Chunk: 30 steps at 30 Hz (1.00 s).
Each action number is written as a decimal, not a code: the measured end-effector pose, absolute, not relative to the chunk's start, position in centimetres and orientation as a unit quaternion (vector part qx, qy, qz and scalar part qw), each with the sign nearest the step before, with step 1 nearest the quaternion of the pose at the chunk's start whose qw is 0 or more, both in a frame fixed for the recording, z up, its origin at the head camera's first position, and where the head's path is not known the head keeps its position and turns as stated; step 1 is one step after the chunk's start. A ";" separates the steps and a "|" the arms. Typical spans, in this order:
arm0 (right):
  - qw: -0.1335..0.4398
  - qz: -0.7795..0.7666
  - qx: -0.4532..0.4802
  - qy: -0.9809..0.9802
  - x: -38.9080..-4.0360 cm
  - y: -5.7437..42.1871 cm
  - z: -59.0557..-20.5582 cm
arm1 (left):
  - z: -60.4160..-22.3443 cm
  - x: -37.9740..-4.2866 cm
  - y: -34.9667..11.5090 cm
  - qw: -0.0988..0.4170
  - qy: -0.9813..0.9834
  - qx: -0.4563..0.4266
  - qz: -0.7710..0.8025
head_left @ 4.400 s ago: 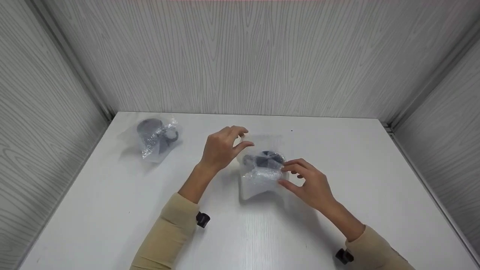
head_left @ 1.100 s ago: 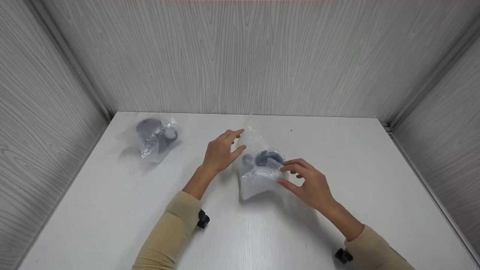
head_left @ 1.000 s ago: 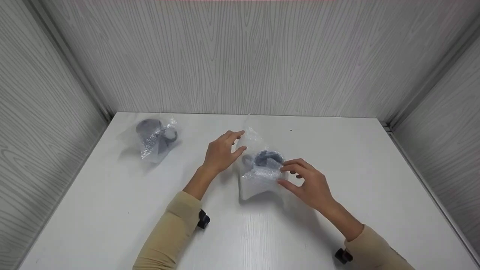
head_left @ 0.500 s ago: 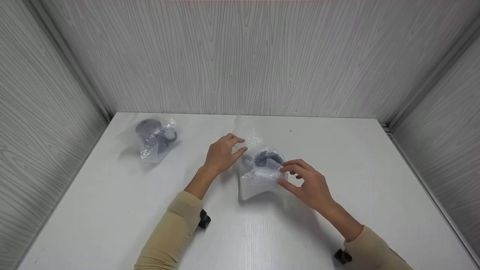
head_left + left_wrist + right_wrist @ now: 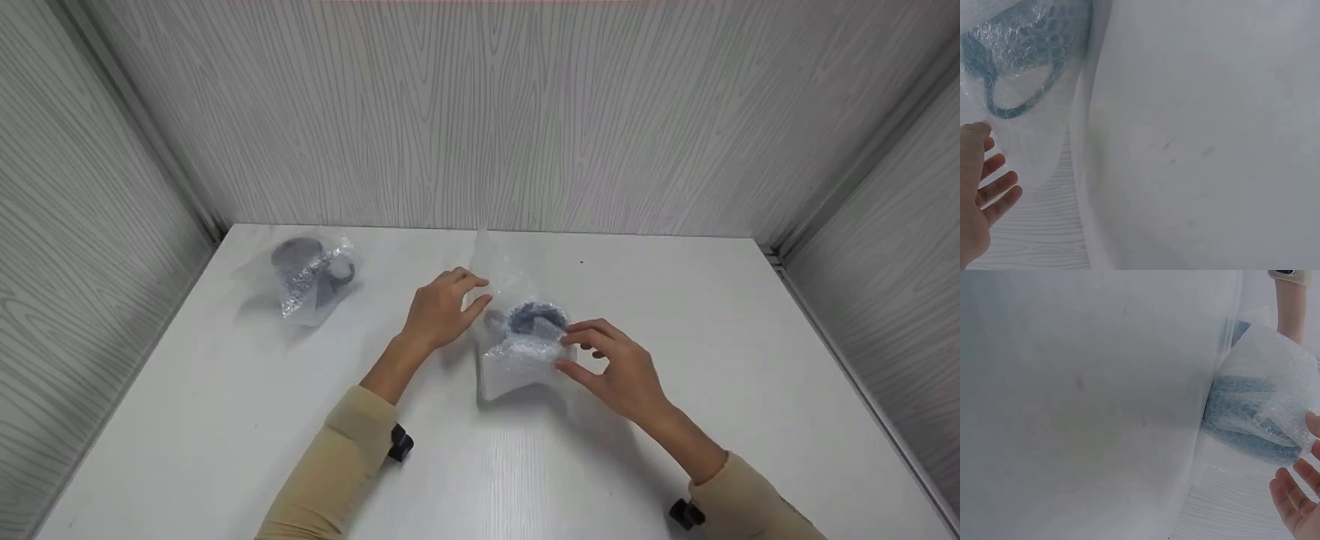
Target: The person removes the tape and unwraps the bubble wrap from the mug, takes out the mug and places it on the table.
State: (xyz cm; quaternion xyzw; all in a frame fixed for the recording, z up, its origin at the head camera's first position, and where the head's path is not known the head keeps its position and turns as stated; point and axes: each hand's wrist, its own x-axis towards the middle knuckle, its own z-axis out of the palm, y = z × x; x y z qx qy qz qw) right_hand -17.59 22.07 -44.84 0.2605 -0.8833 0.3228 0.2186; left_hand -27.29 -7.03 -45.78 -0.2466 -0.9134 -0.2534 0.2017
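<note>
In the head view, a dark blue-grey mug (image 5: 536, 319) stands at mid-table, its open rim upward and its handle toward the left. Clear bubble wrap (image 5: 521, 360) covers its near side, and a loose flap rises behind it. My left hand (image 5: 439, 307) is beside this flap, fingertips right at its edge, thumb and fingers apart. In the left wrist view, the handle (image 5: 1010, 109) shows through the wrap above the loosely spread fingers. My right hand (image 5: 619, 367) grips the wrapped mug's right side, its thumb on the front layer; the right wrist view shows the thumb touching the wrap (image 5: 1292, 388).
At the back left of the white table (image 5: 450, 480) lies a second dark mug (image 5: 300, 259) in bubble wrap, its handle to the right. Grey wood-grain panels (image 5: 480, 112) stand behind and along both sides. Each beige sleeve (image 5: 326, 465) bears a small black wrist camera (image 5: 401, 442).
The back flap, lying flat at first, now stands up. My left hand has moved slightly left and is lower than a second ago. The right hand and second mug have hardly moved.
</note>
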 end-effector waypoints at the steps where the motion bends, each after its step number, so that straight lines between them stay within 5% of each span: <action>1: 0.220 0.322 0.259 -0.884 -17.6 22.1 -44.8 | -45.6 -27.2 -7.1 0.204 -0.911 -0.251 -0.254; 30: 0.230 0.312 0.267 -0.882 -17.5 22.1 -44.8 | -41.9 -22.3 -8.0 0.222 -0.897 -0.343 -0.171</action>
